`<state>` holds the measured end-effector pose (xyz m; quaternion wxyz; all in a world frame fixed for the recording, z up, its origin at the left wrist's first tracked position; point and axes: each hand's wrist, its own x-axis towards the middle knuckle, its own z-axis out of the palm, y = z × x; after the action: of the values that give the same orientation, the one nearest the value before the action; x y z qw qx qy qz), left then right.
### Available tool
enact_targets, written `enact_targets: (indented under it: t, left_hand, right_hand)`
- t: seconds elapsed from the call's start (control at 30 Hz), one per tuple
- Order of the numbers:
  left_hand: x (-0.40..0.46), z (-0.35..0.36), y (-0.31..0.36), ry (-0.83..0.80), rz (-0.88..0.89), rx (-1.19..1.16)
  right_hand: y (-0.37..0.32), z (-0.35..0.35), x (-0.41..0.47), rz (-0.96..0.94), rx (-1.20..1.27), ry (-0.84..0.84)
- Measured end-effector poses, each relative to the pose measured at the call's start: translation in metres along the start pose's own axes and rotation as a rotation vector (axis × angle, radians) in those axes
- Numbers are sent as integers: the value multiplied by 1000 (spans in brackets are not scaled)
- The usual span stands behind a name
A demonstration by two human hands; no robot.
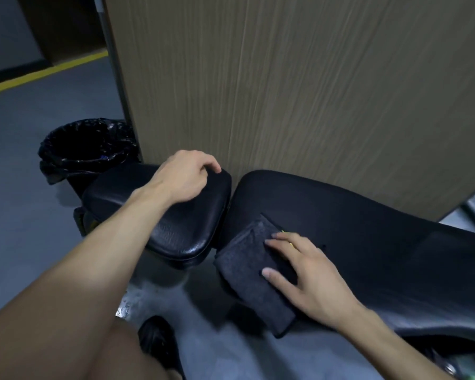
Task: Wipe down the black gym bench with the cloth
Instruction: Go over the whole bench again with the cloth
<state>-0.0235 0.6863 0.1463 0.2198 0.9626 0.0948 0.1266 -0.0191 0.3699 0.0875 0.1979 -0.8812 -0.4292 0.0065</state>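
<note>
In the head view we saw the left hand (187, 175) curled over the far edge of the bench's seat pad (159, 215), while the right hand (305, 275) pressed with straight fingers on the folded grey cloth (254, 272) lying on the back pad (368, 242) near its front edge.

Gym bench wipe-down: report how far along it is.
Done: nothing can be confirmed; the pads show no clear wiped or unwiped areas. In hand: the right hand presses the folded grey cloth flat on the near end of the long black pad, beside the gap, while the left hand grips the far edge of the smaller seat pad. Left: likely the seat pad and the long pad's stretch to the right.
</note>
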Motion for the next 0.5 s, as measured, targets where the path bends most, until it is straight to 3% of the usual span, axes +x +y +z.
enact_targets:
  t: [0.13,0.27,0.4,0.5]
  left_hand:
    - [3,1,0,-4,10,-2]
    - [5,5,-1,-25,24,4]
    - [6,3,-8,-13,21,-5]
    - [6,2,-10,-18,18,-7]
  right_hand:
    - [-6,9,13,212,-53,94]
    - [-15,3,33,313,-33,17]
    - [-22,-9,40,229,154,62]
    - [-23,-26,48,146,87,109]
